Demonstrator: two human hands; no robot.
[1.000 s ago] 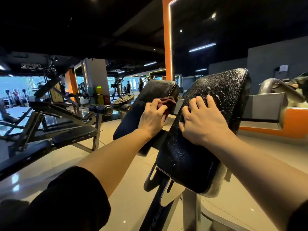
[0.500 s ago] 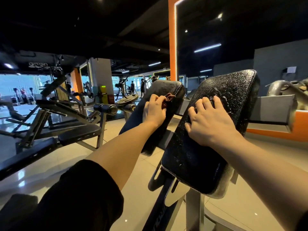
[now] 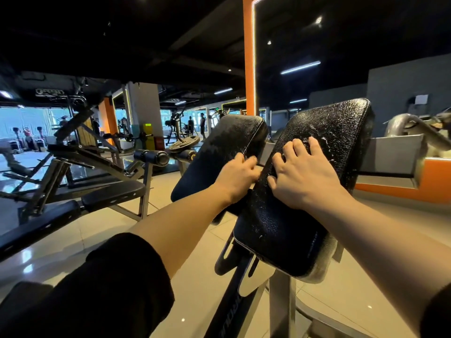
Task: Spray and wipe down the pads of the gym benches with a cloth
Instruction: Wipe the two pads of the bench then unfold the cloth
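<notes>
Right now your right hand (image 3: 302,176) lies flat on the right pad (image 3: 288,223), fingers spread and resting on its wet, cracked black surface, with white flecks of spray just beyond your fingertips. That grip holds nothing; it only presses on the pad. Your left hand (image 3: 238,175) sits at the inner edge of the left pad (image 3: 219,152), down in the gap between the two pads, its fingers curled over. You cannot tell from this view what that grip is pinching: the cloth is hidden, and only the back of the hand and the knuckles show. Both pads are tilted, their upper ends leaning away from you, and they stand just beside each other on a metal frame (image 3: 280,303) above the pale tiled floor (image 3: 195,284). The left pad shows a damp, streaked patch near its top. Off to your left stands another bench (image 3: 107,193) with a dark seat, well apart from the pads, and an orange pillar (image 3: 247,69) rises behind them. Dark sleeves cover your upper forearms.
</notes>
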